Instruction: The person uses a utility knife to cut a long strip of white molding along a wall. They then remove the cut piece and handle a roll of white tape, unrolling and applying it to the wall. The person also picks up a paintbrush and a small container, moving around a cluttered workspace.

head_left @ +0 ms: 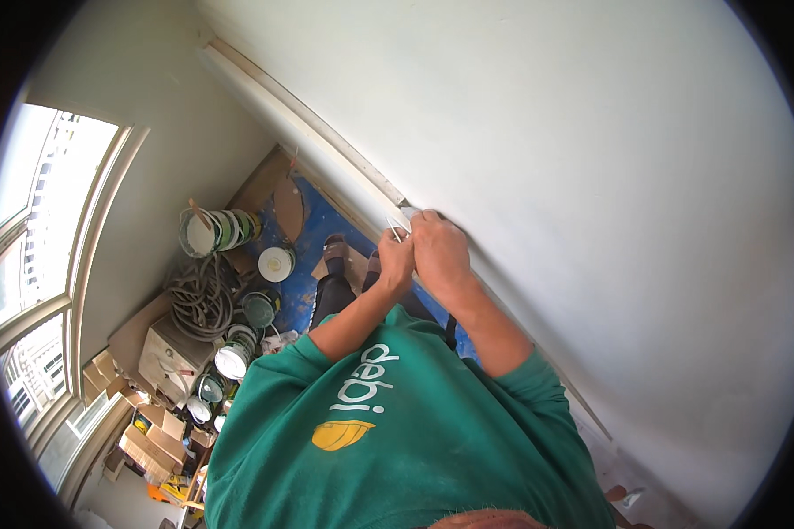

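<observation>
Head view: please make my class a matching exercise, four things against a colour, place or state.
1. Left hand
2. Sweatshirt
3. Grey coil
4. Floor

A. mostly blue
B. beside the buckets
C. holding a thin white piece
D. green

Right pairs: 1-C; 2-D; 3-B; 4-A.

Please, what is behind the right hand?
Behind the right hand, part of the white wall can be seen. Whatever the hand itself covers cannot be seen.
</observation>
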### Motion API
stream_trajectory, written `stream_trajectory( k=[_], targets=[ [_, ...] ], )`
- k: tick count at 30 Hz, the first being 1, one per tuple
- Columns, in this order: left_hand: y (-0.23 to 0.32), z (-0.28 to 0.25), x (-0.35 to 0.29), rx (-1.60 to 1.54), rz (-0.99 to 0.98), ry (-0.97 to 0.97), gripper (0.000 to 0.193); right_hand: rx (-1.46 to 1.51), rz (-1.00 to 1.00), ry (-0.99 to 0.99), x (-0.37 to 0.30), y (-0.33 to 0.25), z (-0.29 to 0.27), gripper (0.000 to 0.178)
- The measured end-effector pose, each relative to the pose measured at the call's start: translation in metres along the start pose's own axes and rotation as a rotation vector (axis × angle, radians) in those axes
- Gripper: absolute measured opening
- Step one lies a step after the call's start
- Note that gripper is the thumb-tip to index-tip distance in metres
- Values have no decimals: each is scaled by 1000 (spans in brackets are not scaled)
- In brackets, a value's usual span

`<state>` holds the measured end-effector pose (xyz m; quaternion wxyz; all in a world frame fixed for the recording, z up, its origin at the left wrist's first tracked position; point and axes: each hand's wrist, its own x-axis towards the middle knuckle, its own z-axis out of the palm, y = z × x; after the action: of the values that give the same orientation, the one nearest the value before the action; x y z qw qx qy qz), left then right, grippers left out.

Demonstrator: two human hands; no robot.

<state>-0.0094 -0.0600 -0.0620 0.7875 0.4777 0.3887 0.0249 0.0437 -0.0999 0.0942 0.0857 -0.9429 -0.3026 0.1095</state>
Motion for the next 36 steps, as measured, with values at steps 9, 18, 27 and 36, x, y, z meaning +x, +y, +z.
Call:
stream_trajectory(
  k=[9,18,27,36],
  targets=[
    [90,15,-69,-718,-585,-256,51,-20,16,-24,4,-2,-2,13],
    [56,23,-41,-1153,-557,-467,45,-41,-35,-82,10,-10,-18,14],
    [60,17,-36,-1220,-604,-435,41,-75,-120,-26,17,5,4,7],
    [45,37,-18,-1451,-503,-384,45,-213,-110,-131,20,-6,-4,10]
  ],
)
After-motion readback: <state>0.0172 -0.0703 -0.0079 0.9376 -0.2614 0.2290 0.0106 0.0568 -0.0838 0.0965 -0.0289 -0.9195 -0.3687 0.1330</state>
